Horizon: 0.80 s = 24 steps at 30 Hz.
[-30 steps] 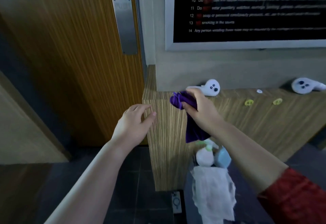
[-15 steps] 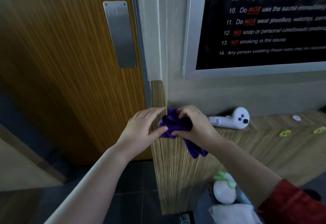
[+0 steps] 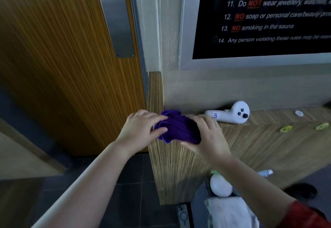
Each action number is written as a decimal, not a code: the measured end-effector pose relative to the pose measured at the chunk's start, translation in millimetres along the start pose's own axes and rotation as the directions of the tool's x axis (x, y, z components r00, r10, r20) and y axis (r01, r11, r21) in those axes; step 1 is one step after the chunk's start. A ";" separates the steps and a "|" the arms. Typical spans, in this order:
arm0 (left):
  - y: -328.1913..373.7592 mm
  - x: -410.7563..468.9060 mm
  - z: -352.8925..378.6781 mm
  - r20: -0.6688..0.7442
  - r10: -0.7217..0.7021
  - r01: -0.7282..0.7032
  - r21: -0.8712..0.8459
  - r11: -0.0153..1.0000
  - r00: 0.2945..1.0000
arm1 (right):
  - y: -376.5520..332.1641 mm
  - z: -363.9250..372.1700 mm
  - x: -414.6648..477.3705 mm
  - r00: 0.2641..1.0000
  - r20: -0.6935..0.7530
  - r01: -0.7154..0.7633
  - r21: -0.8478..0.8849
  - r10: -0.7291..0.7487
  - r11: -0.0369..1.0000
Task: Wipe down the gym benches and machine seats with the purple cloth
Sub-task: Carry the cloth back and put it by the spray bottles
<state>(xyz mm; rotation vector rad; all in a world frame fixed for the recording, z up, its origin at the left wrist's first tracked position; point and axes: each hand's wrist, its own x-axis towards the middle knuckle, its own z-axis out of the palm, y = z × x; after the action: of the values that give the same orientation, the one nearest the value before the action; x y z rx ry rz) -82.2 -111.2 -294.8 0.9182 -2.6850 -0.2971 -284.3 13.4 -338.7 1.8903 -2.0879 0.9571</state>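
The purple cloth (image 3: pixel 178 128) is bunched into a wad at the left corner of a wooden ledge (image 3: pixel 268 118). My right hand (image 3: pixel 207 136) grips the wad from the right, thumb underneath and fingers over the top. On the left side my left hand (image 3: pixel 141 129) holds the cloth's edge between thumb and fingers. No bench or machine seat is in view.
A white handheld controller (image 3: pixel 231 114) lies on the ledge just right of the cloth. A wooden door (image 3: pixel 62 57) with a steel push plate (image 3: pixel 115 19) stands at left. A framed rules sign (image 3: pixel 268 18) hangs above. White bottles and a white rag (image 3: pixel 231 211) sit below.
My left hand came up from the ledge's side and took hold of the cloth. The hanging cloth has been gathered into a wad between both hands. The view moved closer.
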 end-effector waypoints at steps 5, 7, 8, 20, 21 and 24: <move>1.6 -3.5 2.8 0.015 0.007 -0.008 0.050 0.999 1.000 | 14.6 -6.9 -21.4 1.000 -0.016 0.016 -0.010 -0.016 1.000; 3.0 -4.4 3.2 0.028 0.027 -0.029 0.077 0.997 0.999 | 19.2 -17.7 -15.7 0.997 0.006 0.073 0.088 -0.074 0.993; 3.8 -4.5 3.4 0.020 0.029 -0.030 0.073 0.997 0.999 | 20.4 -23.6 -12.2 0.994 0.025 0.098 0.125 -0.102 0.987; 0.4 -15.2 -4.8 -0.239 -0.086 0.112 0.097 0.989 0.967 | 2.3 -45.1 52.9 0.948 0.082 0.295 0.134 -0.308 0.946; -0.8 -16.2 -4.0 -0.229 -0.102 0.124 0.085 0.989 0.968 | 3.7 -42.1 51.6 0.943 0.110 0.300 0.131 -0.314 0.945; -3.4 -15.5 -3.1 -0.204 -0.112 0.127 0.064 0.990 0.973 | 15.0 -33.3 40.0 0.933 0.214 0.270 0.113 -0.289 0.956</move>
<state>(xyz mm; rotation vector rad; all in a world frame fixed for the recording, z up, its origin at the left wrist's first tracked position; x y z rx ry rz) -67.6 -104.5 -296.0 1.0742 -2.4768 -0.1198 -315.4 -1.6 -296.9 2.3605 -1.8397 0.8027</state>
